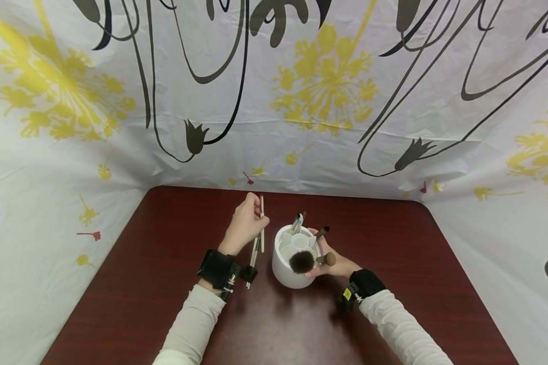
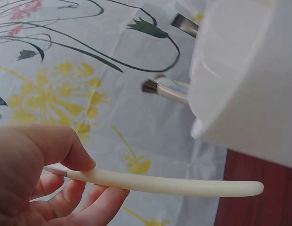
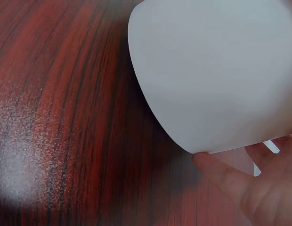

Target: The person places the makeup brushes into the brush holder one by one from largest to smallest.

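Note:
My left hand (image 1: 245, 225) pinches a makeup brush with a cream handle (image 2: 183, 185) between thumb and fingers. In the head view this brush (image 1: 262, 235) stands to the left of a white round brush holder (image 1: 288, 278). The holder has inner compartments. My right hand (image 1: 338, 262) grips the holder from the right, its fingers partly hidden behind the wall; the right wrist view shows a fingertip against the holder's lower edge (image 3: 198, 148). Inside it are a fluffy dark brush (image 1: 302, 262), pale-handled brushes (image 1: 296, 225) and a dark-tipped brush (image 1: 321, 231).
More slim pale brushes (image 1: 254, 252) lie on the dark red wooden table (image 1: 164, 263) beside my left wrist, partly covered by the wrist camera (image 1: 248, 274). A patterned white cloth (image 1: 237, 101) hangs behind the table's back edge.

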Tool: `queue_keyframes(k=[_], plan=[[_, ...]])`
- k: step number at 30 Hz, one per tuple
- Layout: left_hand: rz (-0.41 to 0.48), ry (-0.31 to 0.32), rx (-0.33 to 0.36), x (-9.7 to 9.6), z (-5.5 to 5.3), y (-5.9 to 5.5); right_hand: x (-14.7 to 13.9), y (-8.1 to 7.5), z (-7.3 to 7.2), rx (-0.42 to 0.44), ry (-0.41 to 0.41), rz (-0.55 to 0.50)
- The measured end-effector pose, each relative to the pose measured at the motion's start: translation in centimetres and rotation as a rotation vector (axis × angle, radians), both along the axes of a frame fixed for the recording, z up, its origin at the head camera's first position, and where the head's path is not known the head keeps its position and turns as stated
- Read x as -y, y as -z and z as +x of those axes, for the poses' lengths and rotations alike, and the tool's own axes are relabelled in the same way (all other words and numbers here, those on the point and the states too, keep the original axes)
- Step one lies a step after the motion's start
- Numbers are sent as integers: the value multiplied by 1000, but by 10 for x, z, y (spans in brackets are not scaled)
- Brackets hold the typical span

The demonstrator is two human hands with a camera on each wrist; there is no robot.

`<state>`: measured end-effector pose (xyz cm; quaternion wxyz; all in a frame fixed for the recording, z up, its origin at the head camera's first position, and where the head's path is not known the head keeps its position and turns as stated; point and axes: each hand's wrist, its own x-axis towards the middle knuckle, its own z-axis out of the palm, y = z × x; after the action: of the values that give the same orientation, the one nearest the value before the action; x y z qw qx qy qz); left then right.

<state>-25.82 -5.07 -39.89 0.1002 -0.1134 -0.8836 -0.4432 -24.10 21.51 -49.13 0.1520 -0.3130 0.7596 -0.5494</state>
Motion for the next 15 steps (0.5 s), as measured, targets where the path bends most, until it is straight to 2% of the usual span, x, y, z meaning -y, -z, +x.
queue_keyframes(k=[9,15], plan=[[40,32,-74,-9,5,-18,0,0,0,-7,-23,-42],[81,19,-102,-16,5,-20,0,1,0,32,-29,-73]])
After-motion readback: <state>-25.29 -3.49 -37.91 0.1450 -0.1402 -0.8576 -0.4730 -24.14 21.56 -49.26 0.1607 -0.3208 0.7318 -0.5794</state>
